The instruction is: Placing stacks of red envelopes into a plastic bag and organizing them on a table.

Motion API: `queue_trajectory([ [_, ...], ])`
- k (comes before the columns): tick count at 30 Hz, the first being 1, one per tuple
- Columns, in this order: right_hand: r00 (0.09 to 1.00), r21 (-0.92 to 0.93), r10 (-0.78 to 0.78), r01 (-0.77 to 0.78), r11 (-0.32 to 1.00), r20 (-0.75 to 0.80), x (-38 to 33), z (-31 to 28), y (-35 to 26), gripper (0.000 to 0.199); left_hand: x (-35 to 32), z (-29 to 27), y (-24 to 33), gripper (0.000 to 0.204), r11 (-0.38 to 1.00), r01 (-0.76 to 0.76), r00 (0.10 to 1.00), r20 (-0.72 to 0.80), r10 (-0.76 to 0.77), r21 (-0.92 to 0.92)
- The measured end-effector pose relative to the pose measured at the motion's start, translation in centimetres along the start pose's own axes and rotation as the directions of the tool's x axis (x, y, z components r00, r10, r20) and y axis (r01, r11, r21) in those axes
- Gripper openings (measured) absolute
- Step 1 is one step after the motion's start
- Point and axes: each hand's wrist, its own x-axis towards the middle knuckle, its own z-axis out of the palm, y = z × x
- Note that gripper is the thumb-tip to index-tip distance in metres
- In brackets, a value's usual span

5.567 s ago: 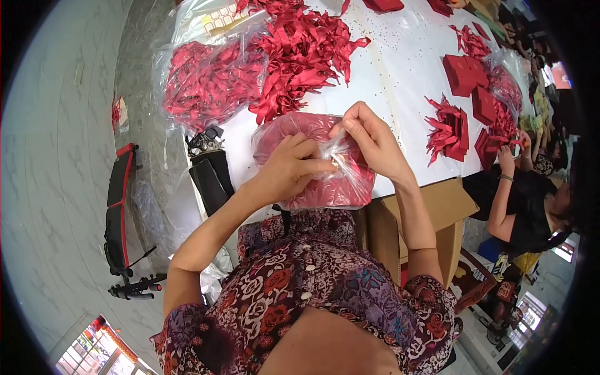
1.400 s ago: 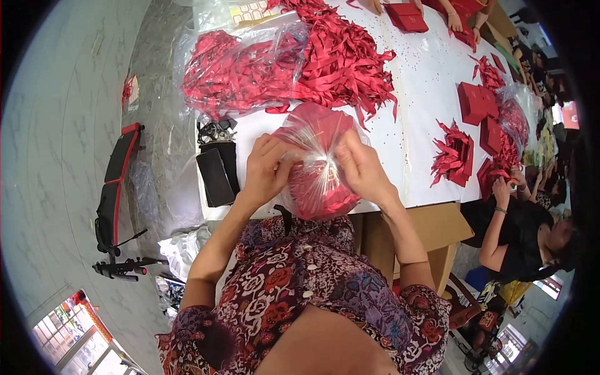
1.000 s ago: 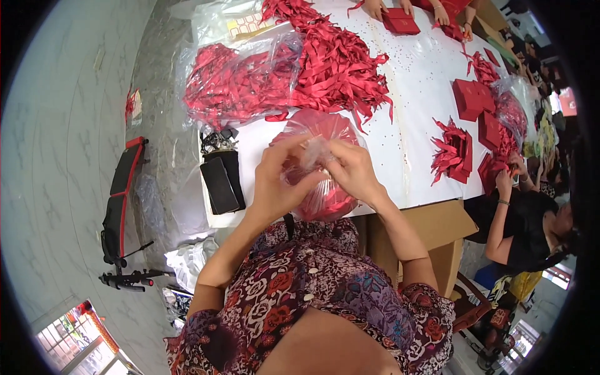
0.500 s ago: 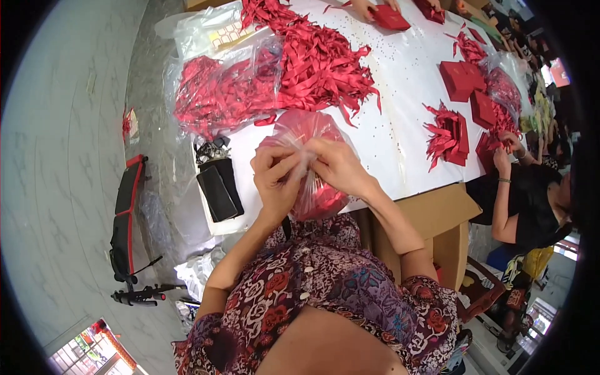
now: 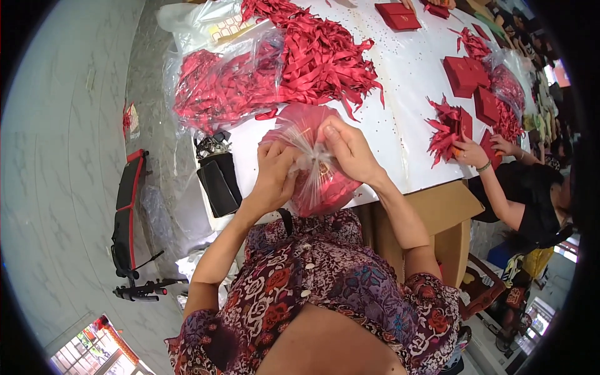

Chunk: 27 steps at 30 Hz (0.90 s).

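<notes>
Clear crinkled plastic bag of red pieces [image 5: 312,162], contents indistinct; left hand [image 5: 275,178] and right hand [image 5: 350,150] fingers pinched shut on its gathered neck, over white counter [image 5: 400,94].

White table [image 5: 400,81] w/ red ribbons [image 5: 325,56], red boxes [image 5: 465,75].

A clear plastic bag [image 5: 315,165] stuffed with red ribbon pieces sat at the near edge of the white table, bulging and rounded. Its top was gathered into a crinkled, twisted neck at the middle, pointing toward six o'clock. The left hand [image 5: 275,178] pinched it from nine o'clock, the right hand [image 5: 349,150] from two o'clock.
</notes>
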Motion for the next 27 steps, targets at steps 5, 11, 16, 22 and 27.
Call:
queue_trajectory([
  [5, 0.999, -0.243, 0.033, -0.032, 0.970, -0.001, -0.9, -0.9, -0.5, 0.033, -0.9, -0.3, -0.2, 0.024, 0.992, 0.012, 0.999, 0.043, -0.007, -0.125],
  [11, 0.982, -0.036, 0.155, -0.152, 0.988, 0.110, -0.5, -1.5, -2.0, 0.026, 1.1, -0.3, 0.4, 0.024, 0.997, 0.051, 0.995, 0.087, -0.056, 0.061],
  [16, 0.981, 0.227, 0.166, -0.185, 0.956, 0.102, -1.1, 0.1, -4.1, 0.024, 2.1, 0.5, 1.5, 0.031, 0.987, 0.012, 0.997, 0.076, -0.025, 0.162],
  [22, 0.984, 0.208, 0.177, -0.170, 0.963, -0.016, -2.2, -1.0, -4.8, 0.018, 1.9, 0.8, 1.3, 0.023, 0.986, 0.061, 0.998, 0.003, -0.063, 0.156],
  [27, 0.978, -0.226, 0.109, -0.149, 0.963, -0.177, -3.8, -3.4, -4.0, 0.027, 1.9, 0.9, 1.3, 0.018, 0.985, 0.067, 0.998, -0.011, -0.066, 0.158],
])
